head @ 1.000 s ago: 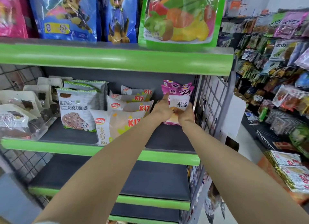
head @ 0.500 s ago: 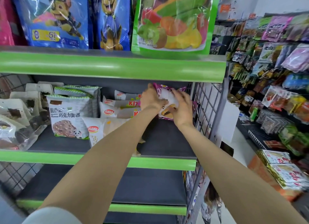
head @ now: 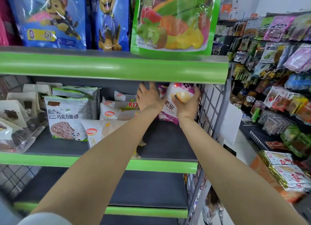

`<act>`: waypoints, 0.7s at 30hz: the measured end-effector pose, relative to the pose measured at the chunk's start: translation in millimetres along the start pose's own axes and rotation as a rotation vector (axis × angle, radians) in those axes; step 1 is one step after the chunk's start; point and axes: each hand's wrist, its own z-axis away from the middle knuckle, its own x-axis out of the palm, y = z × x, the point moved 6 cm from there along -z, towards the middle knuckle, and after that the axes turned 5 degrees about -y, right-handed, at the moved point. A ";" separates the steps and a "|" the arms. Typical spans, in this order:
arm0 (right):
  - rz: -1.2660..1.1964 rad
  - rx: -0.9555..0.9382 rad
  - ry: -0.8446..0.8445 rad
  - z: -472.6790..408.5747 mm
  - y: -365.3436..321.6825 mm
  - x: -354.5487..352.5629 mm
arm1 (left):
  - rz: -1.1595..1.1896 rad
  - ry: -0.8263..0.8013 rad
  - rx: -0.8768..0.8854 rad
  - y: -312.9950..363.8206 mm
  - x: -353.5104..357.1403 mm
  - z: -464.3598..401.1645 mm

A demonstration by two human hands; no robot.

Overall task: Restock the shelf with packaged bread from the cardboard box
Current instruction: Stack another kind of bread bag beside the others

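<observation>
My right hand [head: 186, 105] grips purple-and-white plastic bread packet [head: 180, 94], frame centre-right; my left hand [head: 149, 98], fingers spread, flat beside it; green-edged metal shelf [head: 101, 162] below.

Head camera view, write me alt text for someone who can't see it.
Two bare arms reach into a green-edged shelf; the right hand grips a purple-and-white bread packet beside the wire side panel, the left hand open beside it. More bread packets stand to the left.

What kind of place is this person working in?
Most likely a small grocery or convenience store. Green-edged shelves hold packaged bread, snack packets crowd the racks across the aisle, and the right hand grips a purple bread pack.
</observation>
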 end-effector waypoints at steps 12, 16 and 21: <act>0.557 -0.016 -0.384 3.0 27.3 25.6 | -0.110 -0.251 0.153 8.0 28.6 -7.9; 0.586 -0.004 -0.411 3.6 23.7 21.9 | -0.144 -0.253 0.157 7.8 30.8 -10.3; 0.730 -0.015 -0.385 14.1 10.3 16.1 | -0.208 -0.204 0.165 11.0 20.6 -6.9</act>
